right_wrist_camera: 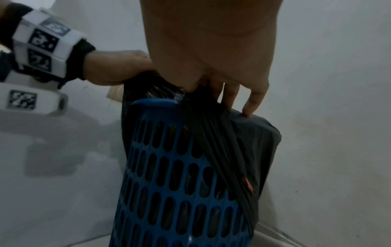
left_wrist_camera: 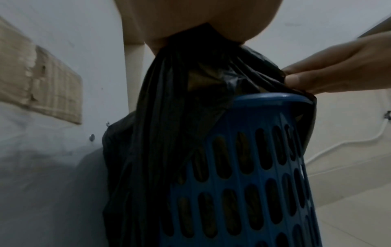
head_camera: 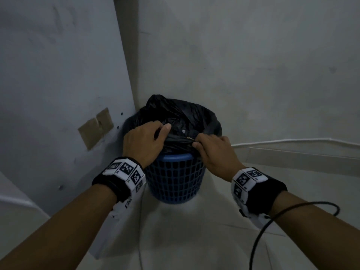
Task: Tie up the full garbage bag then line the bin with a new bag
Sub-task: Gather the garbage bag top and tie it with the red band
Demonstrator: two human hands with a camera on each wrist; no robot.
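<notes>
At frame centre, left hand [head_camera: 144, 141] and right hand [head_camera: 213, 151] pinch the bag [head_camera: 181, 117] free of the bin [head_camera: 175, 178]; knot and relining remain.

Bin [head_camera: 176, 180]: blue plastic, its wall patterned with a regular grid of slots (rounded oblong openings in the wrist views); the rim is solid blue. Bag [head_camera: 181, 115]: black, glossy, with grey highlights along its creases; one stretched patch reads brownish in the left wrist view. Wristbands [head_camera: 124, 173]: black straps carrying white blocks printed with black-and-white square marker patterns. Cable [head_camera: 272, 221]: black, at the right forearm. Walls [head_camera: 253, 65]: pale grey-white, with faint darker smudges. Patches [head_camera: 96, 127] on the left wall: tan, two adjoining rectangles, ribbed like cardboard. Floor [head_camera: 185, 240]: pale grey-white. Cord [head_camera: 292, 141] along the right wall's bottom edge: white.
</notes>
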